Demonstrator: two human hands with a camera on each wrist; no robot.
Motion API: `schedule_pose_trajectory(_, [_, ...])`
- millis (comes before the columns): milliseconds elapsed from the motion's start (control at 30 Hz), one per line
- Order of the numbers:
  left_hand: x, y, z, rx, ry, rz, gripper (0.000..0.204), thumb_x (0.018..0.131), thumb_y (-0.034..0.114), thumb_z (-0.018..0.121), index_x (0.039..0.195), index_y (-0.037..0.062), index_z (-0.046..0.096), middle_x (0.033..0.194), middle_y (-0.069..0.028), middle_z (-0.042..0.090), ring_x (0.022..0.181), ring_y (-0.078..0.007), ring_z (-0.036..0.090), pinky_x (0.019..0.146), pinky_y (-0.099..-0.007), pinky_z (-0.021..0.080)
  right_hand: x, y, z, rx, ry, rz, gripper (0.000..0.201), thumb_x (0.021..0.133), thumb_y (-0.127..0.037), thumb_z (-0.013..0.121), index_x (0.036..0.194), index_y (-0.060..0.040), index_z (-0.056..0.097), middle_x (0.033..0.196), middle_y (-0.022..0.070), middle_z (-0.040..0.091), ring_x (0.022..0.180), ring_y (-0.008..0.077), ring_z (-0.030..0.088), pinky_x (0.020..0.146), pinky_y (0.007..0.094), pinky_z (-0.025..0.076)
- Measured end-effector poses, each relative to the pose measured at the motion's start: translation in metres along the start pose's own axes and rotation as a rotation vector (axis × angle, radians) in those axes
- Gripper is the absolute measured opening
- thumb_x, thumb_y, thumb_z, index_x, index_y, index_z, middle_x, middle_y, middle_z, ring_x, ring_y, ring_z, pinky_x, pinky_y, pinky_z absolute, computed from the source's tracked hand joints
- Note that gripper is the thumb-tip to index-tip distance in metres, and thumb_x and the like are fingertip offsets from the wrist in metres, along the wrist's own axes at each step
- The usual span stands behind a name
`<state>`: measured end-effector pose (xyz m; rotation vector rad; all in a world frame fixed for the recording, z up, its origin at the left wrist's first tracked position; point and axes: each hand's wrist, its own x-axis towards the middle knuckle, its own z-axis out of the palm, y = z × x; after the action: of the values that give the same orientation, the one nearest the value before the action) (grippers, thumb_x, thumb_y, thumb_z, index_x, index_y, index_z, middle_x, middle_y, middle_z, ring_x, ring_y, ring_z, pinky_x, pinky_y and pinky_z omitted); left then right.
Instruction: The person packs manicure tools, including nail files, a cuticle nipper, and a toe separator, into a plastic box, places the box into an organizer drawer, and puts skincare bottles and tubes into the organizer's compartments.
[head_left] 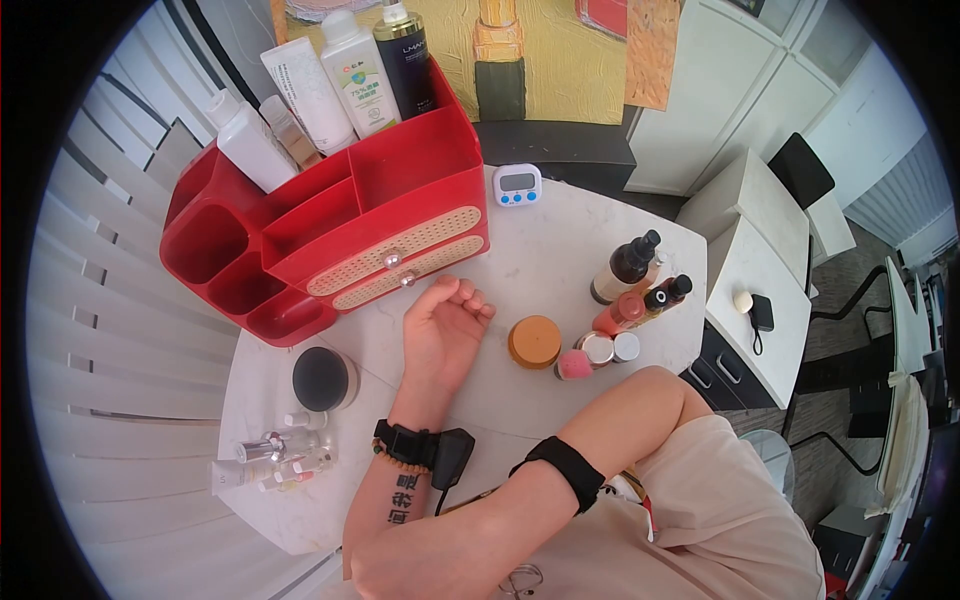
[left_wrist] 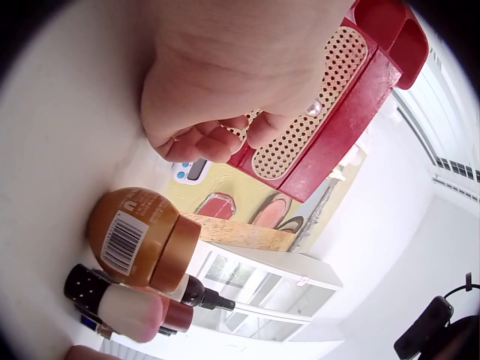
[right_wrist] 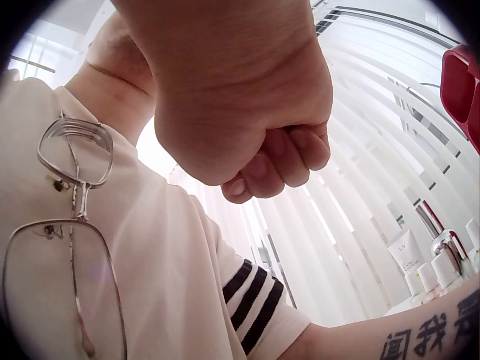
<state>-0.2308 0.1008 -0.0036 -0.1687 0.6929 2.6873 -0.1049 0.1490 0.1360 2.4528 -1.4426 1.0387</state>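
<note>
On the white table, just in front of the red organizer (head_left: 375, 215), the left hand (head_left: 448, 335) rests with its fingers loosely curled, holding nothing. An orange-lidded jar (head_left: 535, 342) stands to its right; in the left wrist view the amber jar (left_wrist: 135, 232) shows a barcode beside the left hand (left_wrist: 225, 82). The right forearm crosses in front of the body, over the left arm near its elbow. In the right wrist view the right hand (right_wrist: 244, 112) has its fingers folded toward the palm with nothing seen in them. Glasses (right_wrist: 75, 157) hang on the shirt beside it.
Right of the jar stand a pink-tipped brush (head_left: 574, 364) and several bottles, one dark with a pump (head_left: 625, 268). A black-lidded jar (head_left: 323, 379) and small bottles are at the left edge. A white timer (head_left: 517, 185) sits behind; tall bottles fill the organizer's back.
</note>
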Motion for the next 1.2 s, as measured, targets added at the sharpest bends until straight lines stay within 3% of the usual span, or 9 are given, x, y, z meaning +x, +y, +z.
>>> schedule_pose_trajectory(367, [-0.002, 0.000, 0.006, -0.014, 0.022, 0.001, 0.009, 0.091, 0.015, 0.059, 0.084, 0.0108, 0.055, 0.078, -0.0022, 0.055, 0.078, -0.0169, 0.053, 0.080, -0.0348, 0.043, 0.000, 0.000, 0.001, 0.001, 0.006, -0.004, 0.016, 0.074, -0.018, 0.068, 0.065, -0.0051, 0.072, 0.062, 0.0079, 0.069, 0.061, 0.0247, 0.069, 0.056, 0.0374, 0.054])
schedule_pose_trajectory(733, [-0.003, 0.002, 0.004, -0.004, -0.020, -0.037, 0.041, 0.099, 0.012, 0.052, 0.063, 0.0177, 0.031, 0.057, 0.0046, 0.024, 0.054, -0.0102, 0.024, 0.063, -0.0295, 0.030, -0.001, -0.001, 0.001, -0.018, 0.003, 0.004, 0.017, 0.074, -0.019, 0.068, 0.065, -0.0054, 0.072, 0.063, 0.0083, 0.069, 0.060, 0.0244, 0.069, 0.055, 0.0376, 0.054])
schedule_pose_trajectory(933, [-0.002, 0.003, 0.002, -0.018, -0.017, -0.063, 0.049, 0.105, 0.027, 0.051, 0.062, 0.0181, 0.029, 0.056, 0.0045, 0.023, 0.050, -0.0093, 0.020, 0.055, -0.0280, 0.024, -0.001, -0.001, 0.004, -0.023, 0.013, 0.007, 0.017, 0.075, -0.019, 0.067, 0.063, -0.0065, 0.071, 0.061, 0.0077, 0.068, 0.059, 0.0239, 0.068, 0.054, 0.0371, 0.053])
schedule_pose_trajectory(1200, [-0.001, 0.006, 0.011, 0.000, 0.078, -0.099, 0.050, 0.107, 0.030, 0.047, 0.061, 0.0174, 0.031, 0.054, 0.0044, 0.027, 0.046, -0.0093, 0.023, 0.047, -0.0265, 0.021, 0.000, 0.000, 0.002, -0.038, 0.006, 0.016, 0.017, 0.074, -0.020, 0.068, 0.063, -0.0070, 0.071, 0.061, 0.0077, 0.068, 0.058, 0.0239, 0.068, 0.053, 0.0368, 0.052])
